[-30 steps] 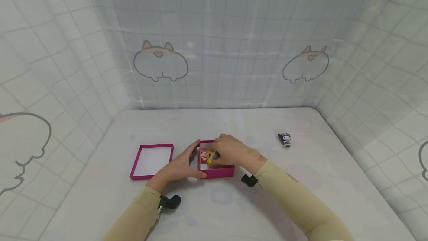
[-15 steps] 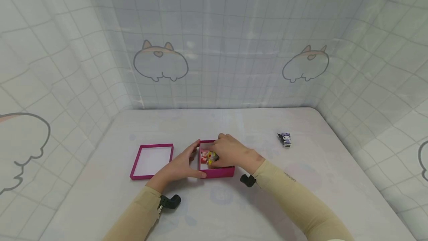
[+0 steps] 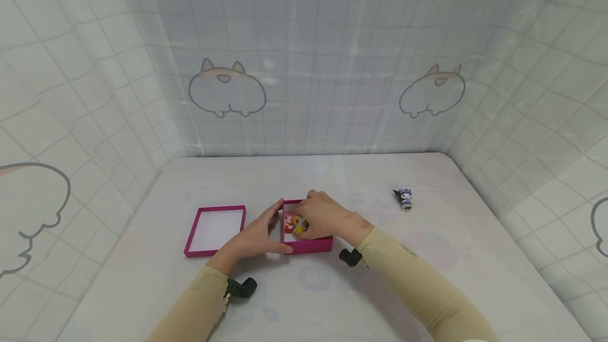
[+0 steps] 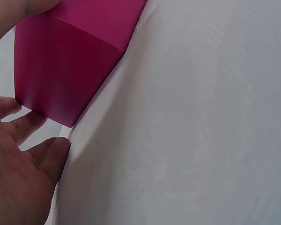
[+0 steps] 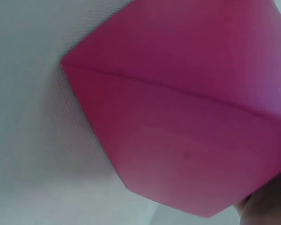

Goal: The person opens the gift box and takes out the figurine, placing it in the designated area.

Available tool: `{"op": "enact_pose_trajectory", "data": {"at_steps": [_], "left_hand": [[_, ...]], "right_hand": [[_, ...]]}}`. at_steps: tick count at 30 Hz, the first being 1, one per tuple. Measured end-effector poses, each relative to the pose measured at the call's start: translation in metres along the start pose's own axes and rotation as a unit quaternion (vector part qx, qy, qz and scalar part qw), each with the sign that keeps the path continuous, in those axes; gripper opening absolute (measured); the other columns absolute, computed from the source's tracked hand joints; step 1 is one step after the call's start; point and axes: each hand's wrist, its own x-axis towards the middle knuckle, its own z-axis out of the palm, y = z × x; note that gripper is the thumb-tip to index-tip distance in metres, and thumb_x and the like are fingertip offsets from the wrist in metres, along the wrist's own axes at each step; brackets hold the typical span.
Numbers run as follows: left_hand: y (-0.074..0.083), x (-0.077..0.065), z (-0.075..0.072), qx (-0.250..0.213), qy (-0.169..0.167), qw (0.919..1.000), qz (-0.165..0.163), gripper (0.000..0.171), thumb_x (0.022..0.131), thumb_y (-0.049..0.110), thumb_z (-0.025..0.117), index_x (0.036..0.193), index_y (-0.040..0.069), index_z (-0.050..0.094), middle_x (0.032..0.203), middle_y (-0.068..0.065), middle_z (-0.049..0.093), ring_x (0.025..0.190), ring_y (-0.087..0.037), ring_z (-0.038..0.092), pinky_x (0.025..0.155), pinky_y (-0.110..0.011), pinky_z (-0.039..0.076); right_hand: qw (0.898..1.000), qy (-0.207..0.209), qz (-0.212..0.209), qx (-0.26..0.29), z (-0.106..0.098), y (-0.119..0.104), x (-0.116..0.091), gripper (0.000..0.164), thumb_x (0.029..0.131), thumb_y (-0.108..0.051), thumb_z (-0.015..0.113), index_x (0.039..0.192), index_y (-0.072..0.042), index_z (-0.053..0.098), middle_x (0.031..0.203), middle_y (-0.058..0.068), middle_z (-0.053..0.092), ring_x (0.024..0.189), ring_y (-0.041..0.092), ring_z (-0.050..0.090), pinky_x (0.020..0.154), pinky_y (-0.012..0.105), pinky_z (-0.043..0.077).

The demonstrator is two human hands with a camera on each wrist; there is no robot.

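A magenta box (image 3: pixel 309 247) without its lid sits mid-table, white inside. My left hand (image 3: pixel 256 235) grips its left end, thumb at the front wall and fingers at the back corner. In the left wrist view, fingertips touch the box's edge. My right hand (image 3: pixel 325 218) reaches over the box with fingers bent down inside, thumb against a yellow-and-grey figurine (image 3: pixel 299 224). Its other fingertips are hidden. Left of that figurine lies a red-and-white figurine (image 3: pixel 288 221). The hand covers the box's right part. The right wrist view shows mainly the box's outer walls (image 5: pixel 187 140).
The shallow magenta-rimmed lid (image 3: pixel 216 230) lies inside up, left of the box, partly behind the left wrist. A purple-and-black figurine (image 3: pixel 404 198) is at the back right. Patterned sheets (image 3: pixel 304 67) enclose the white table (image 3: pixel 294 300) at the back and sides.
My right hand has shifted slightly left inside the box, and the yellow-and-grey figurine sits a little nearer the red-and-white one. My left hand keeps its grip on the box.
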Motion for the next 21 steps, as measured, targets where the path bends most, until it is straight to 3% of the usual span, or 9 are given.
{"op": "enact_pose_trajectory", "data": {"at_steps": [5, 10, 16, 21], "left_hand": [[0.001, -0.001, 0.000, 0.005, 0.000, 1.0000, -0.003, 0.128, 0.064, 0.052, 0.090, 0.160, 0.025, 0.011, 0.160, 0.008, 0.019, 0.142, -0.021, 0.034, 0.112, -0.037, 0.035], [0.004, 0.000, 0.000, 0.003, -0.001, 1.0000, -0.004, 0.127, 0.065, 0.050, 0.090, 0.160, 0.023, 0.011, 0.161, 0.003, 0.019, 0.142, -0.024, 0.034, 0.112, -0.040, 0.035], [0.006, 0.001, -0.001, 0.001, 0.001, 1.0000, -0.001, 0.127, 0.066, 0.047, 0.091, 0.160, 0.021, 0.011, 0.162, 0.001, 0.019, 0.144, -0.027, 0.029, 0.114, -0.041, 0.032], [0.006, 0.001, -0.001, 0.006, 0.006, 0.9999, -0.008, 0.127, 0.065, 0.049, 0.091, 0.160, 0.023, 0.011, 0.162, 0.001, 0.019, 0.145, -0.026, 0.029, 0.113, -0.041, 0.033]], "right_hand": [[0.997, 0.017, 0.009, 0.075, -0.002, 0.007, -0.003, 0.056, 0.076, -0.045, 0.079, 0.126, -0.023, 0.068, 0.112, -0.012, 0.067, 0.091, 0.013, 0.046, 0.076, 0.029, 0.044], [0.987, 0.053, 0.021, 0.152, -0.010, 0.018, -0.012, 0.052, 0.077, -0.043, 0.079, 0.124, -0.022, 0.069, 0.116, -0.013, 0.065, 0.098, 0.011, 0.046, 0.076, 0.026, 0.048], [0.972, 0.094, 0.046, 0.211, -0.017, 0.035, -0.030, 0.053, 0.081, -0.043, 0.078, 0.128, -0.022, 0.067, 0.124, -0.014, 0.063, 0.103, 0.014, 0.049, 0.081, 0.028, 0.050], [0.964, 0.115, 0.071, 0.229, -0.018, 0.046, -0.046, 0.054, 0.081, -0.047, 0.078, 0.129, -0.023, 0.067, 0.124, -0.015, 0.063, 0.106, 0.017, 0.051, 0.086, 0.035, 0.051]]}}
